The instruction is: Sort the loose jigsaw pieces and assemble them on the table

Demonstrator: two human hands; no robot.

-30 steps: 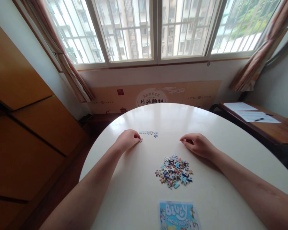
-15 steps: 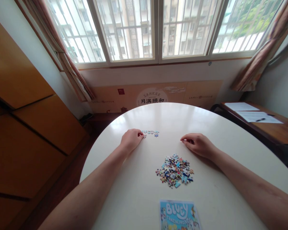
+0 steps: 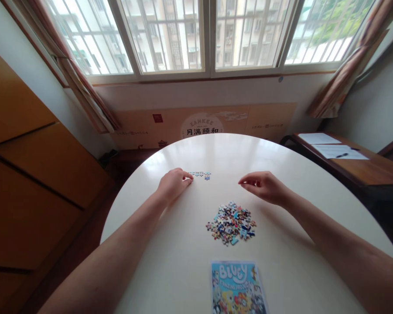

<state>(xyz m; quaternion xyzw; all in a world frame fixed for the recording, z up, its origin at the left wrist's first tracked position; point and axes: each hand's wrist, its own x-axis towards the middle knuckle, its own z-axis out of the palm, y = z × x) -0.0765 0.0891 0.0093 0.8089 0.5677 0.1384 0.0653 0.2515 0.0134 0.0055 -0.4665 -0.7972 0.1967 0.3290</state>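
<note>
Jigsaw strip [image 3: 201, 174] sits just right of our left fingers [image 3: 187, 175]; their grip, we cannot tell. Right fingers [image 3: 250, 176] loose, apparently empty. We should align squarely before pressing gently.

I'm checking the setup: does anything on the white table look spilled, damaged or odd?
Nothing stands out: the pile of puzzle pieces is compact, the short row of pieces lies beyond it, and the Bluey picture lies flat.
</note>
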